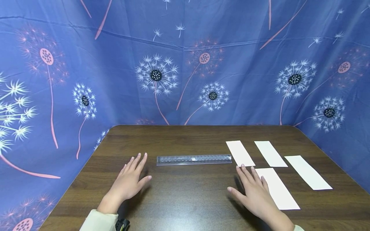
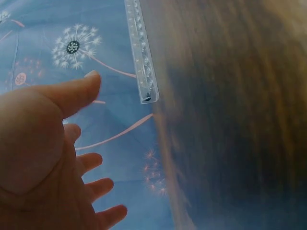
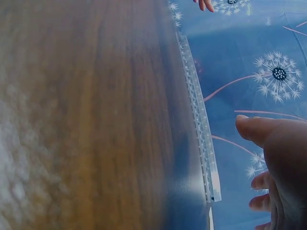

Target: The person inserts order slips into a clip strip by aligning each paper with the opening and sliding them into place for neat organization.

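A long clear plastic ruler [image 1: 193,159] lies crosswise on the brown wooden table. To its left hovers my left hand [image 1: 128,181], fingers spread and holding nothing. My right hand [image 1: 255,195] is held over the table at the lower right, its fingers loosely extended and no object in them. Its fingers overlap the edge of the nearest white paper strip [image 1: 278,191] in the head view. Another white strip [image 1: 240,153] lies just beyond those fingertips. Both wrist views catch part of the ruler [image 2: 142,57] past the thumb, the right one along nearly its full length [image 3: 201,124].
Two more white strips, one at the back [image 1: 271,154] and one farther right [image 1: 308,172], lie slanted on the table [image 1: 185,199]. A blue curtain [image 1: 245,80] with dandelion prints hangs behind the table and along its sides. A dark watch-like band [image 1: 122,224] shows at the left sleeve.
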`<state>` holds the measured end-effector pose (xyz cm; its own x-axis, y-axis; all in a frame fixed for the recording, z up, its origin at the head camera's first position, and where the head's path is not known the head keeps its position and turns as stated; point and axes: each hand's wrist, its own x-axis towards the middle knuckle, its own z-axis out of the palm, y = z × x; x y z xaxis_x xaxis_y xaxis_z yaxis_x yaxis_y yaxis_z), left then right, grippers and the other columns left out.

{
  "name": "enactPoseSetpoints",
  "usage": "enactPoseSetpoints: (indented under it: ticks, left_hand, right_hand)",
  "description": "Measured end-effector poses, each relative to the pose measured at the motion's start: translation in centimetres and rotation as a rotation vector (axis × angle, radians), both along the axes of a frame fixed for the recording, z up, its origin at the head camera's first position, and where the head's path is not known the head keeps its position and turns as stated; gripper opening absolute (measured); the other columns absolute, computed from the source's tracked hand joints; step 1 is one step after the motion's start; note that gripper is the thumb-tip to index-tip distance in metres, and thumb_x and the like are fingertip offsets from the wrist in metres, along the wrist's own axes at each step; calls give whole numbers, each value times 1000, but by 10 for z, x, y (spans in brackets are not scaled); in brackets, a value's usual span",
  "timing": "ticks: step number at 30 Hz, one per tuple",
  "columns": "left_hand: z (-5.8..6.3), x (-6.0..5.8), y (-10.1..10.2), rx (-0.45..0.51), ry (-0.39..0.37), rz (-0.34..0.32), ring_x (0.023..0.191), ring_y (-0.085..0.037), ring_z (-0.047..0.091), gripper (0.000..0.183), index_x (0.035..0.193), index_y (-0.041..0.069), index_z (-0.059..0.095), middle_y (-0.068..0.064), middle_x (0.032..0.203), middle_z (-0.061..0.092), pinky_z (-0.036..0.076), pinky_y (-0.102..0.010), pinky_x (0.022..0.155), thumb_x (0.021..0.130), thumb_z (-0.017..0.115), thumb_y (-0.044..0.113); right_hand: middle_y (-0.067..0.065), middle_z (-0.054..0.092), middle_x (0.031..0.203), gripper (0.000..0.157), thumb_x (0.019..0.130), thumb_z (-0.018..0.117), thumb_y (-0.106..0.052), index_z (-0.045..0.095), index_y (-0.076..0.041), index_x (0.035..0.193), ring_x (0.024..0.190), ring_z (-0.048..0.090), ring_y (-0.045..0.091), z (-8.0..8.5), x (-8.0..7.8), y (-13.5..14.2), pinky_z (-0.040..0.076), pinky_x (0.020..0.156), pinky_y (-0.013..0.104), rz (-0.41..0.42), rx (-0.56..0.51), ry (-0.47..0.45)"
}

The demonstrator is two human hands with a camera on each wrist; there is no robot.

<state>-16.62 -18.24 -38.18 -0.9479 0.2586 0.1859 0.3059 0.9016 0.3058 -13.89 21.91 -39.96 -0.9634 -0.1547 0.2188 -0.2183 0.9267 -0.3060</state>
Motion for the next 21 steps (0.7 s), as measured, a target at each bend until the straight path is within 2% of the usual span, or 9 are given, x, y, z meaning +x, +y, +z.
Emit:
enactPoseSetpoints:
  ticks: [5, 14, 21]
  left_hand:
    - [-2, -5, -2, 25, -21, -24, 133, -45, 19, 79, 150, 13, 14, -20, 151, 16, 23, -64, 99, 90, 62, 27]
    - [-4, -15, -3, 52, -29, -52, 132, -45, 21, 77, 150, 12, 15, -21, 149, 19, 22, -63, 100, 90, 63, 22]
    - [-4, -24, -5, 100, -44, -106, 130, -46, 26, 80, 150, 9, 15, -23, 147, 23, 26, -62, 99, 87, 65, 6]
  right_hand:
    - [23, 30, 145, 83, 85, 54, -61, 35, -3, 142, 132, 16, 48, -1, 0, 0, 9, 96, 70, 1, -2, -4]
    - [23, 32, 144, 82, 85, 54, -59, 37, -3, 141, 132, 16, 49, 0, 1, -1, 9, 96, 70, -3, 4, 8]
    - [22, 32, 144, 81, 85, 54, -59, 37, -3, 141, 132, 17, 49, -1, 0, -2, 10, 96, 70, -1, 6, 11]
